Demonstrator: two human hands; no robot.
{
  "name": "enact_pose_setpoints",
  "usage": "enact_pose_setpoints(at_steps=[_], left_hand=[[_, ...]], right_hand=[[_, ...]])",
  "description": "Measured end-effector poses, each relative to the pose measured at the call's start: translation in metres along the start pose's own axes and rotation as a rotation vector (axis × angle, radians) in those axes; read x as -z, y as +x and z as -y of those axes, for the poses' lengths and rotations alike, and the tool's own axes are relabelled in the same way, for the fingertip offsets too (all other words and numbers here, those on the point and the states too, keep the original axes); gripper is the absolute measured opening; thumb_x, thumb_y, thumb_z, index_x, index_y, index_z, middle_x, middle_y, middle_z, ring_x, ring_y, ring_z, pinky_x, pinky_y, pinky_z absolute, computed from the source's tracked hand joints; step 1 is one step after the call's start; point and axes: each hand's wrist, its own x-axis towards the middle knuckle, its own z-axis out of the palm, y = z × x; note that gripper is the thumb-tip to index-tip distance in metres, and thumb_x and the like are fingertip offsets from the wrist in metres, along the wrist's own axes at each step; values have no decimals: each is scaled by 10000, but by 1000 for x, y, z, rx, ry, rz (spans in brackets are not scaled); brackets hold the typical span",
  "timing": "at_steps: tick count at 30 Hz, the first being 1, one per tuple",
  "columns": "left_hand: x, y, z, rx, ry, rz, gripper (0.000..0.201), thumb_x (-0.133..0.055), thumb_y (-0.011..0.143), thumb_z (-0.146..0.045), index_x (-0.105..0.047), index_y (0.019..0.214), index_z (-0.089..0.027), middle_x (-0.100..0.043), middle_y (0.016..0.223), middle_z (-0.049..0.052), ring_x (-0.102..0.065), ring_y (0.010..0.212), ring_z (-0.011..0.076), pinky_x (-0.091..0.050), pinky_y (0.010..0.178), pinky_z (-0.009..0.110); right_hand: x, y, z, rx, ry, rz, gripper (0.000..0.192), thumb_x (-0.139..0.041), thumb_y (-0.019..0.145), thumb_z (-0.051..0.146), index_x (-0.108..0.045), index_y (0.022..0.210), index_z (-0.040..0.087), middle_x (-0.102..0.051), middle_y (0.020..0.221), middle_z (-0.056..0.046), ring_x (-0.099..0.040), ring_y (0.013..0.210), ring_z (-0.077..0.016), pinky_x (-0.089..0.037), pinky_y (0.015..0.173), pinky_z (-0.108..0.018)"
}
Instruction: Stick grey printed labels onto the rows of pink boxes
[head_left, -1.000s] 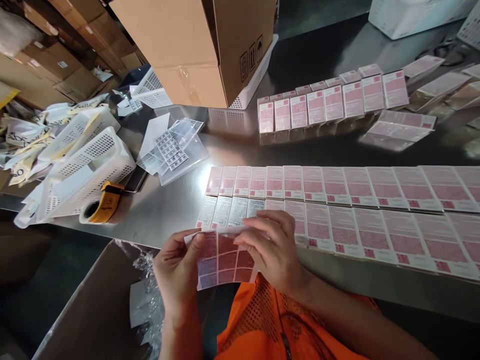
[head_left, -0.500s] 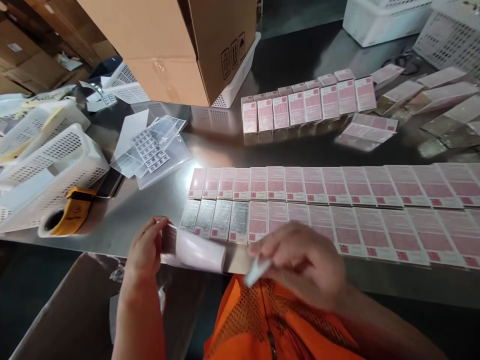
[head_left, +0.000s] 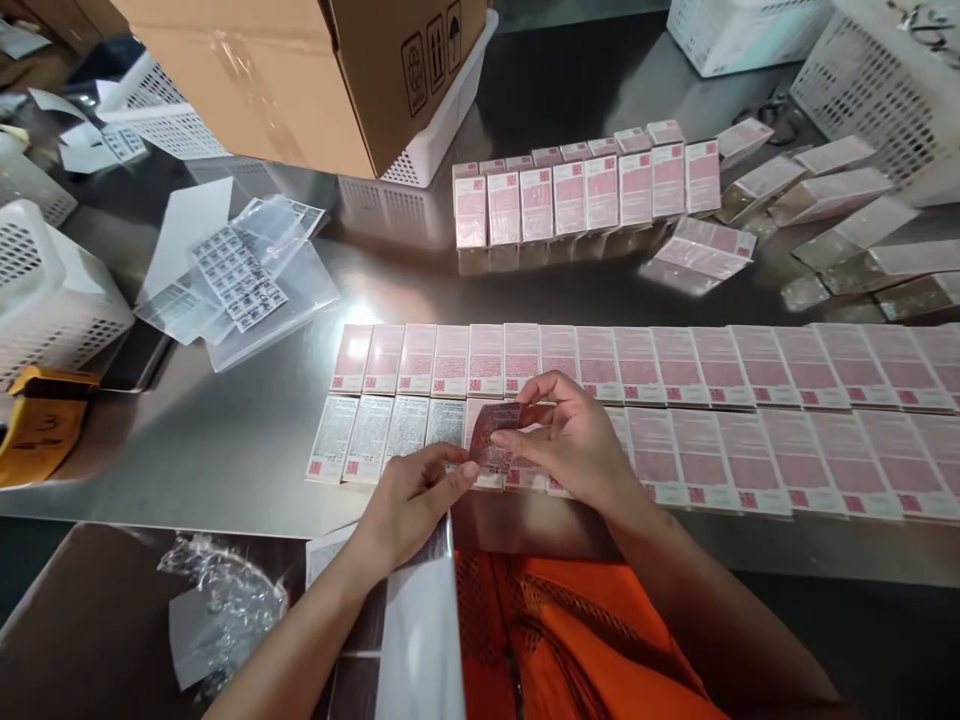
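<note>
A small dark, reddish label (head_left: 493, 432) is stretched between my two hands, above the front row of boxes. My left hand (head_left: 409, 500) pinches its lower left corner with thumb and fingertips. My right hand (head_left: 574, 440) grips its right side between thumb and fingers. Under my left hand and forearm, a glossy white and dark sheet (head_left: 420, 630) hangs at the table's front edge; whether the left hand also holds it is hidden. Beneath are two rows of small pink-and-white boxes (head_left: 675, 455). Several at the front row's left end have silvery, text-covered faces (head_left: 369, 440).
Behind stand another row of pink boxes (head_left: 585, 195) and scattered wrapped boxes (head_left: 847, 190). Sticker sheets (head_left: 238, 275) lie at left, near a white basket (head_left: 67, 290) and a yellow tape dispenser (head_left: 45, 425). A large carton (head_left: 285, 80) stands behind. Clear plastic wrap (head_left: 232, 590) lies below the edge.
My hands have come together over the front row with the label between them. The sheet has swung from the left hand's front down under my left forearm. The view has shifted slightly.
</note>
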Motion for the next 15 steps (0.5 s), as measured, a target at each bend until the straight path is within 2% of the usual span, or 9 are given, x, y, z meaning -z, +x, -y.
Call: enact_pose_setpoints(at_steps=[3,6,10,12,15], left_hand=[[-2,0,-1,-11,147,168,348,-510,901,-449,-677,739,-190,-591,603,-5,-518,587,135,-369,578,241],[-5,-1,-5,8,233,157,346,-467,925,-414,-633,720,-191,-546,585,-22,-485,580,127,-330,582,245],[-7,-1,-9,68,305,151,366,-464,920,-428,-658,714,-196,-500,533,-30,-457,541,129,-295,564,256],[-7,0,-9,98,337,150,393,-468,913,-455,-647,677,-196,-486,507,-30,-441,511,129,-270,541,258],[-7,4,-8,113,382,157,409,-460,915,-454,-648,656,-199,-542,520,-11,-474,520,142,-263,537,259]], right_hand=[[-3,0,-4,-8,-16,-14,327,-794,704,338,-539,879,232,-674,788,9,-673,689,-167,-552,568,-274],[-5,1,-4,-20,-84,-23,246,-742,777,391,-595,879,223,-693,795,-1,-683,698,-163,-558,593,-273],[-4,8,-6,103,-303,-97,168,-703,826,380,-667,870,221,-695,893,-17,-676,798,-160,-548,702,-286],[-2,12,-9,147,-415,-140,148,-690,839,365,-673,830,218,-680,867,-11,-653,773,-154,-526,688,-287],[-1,17,-13,140,-562,-159,155,-676,848,364,-671,800,217,-668,809,-1,-621,724,-156,-487,659,-299]])
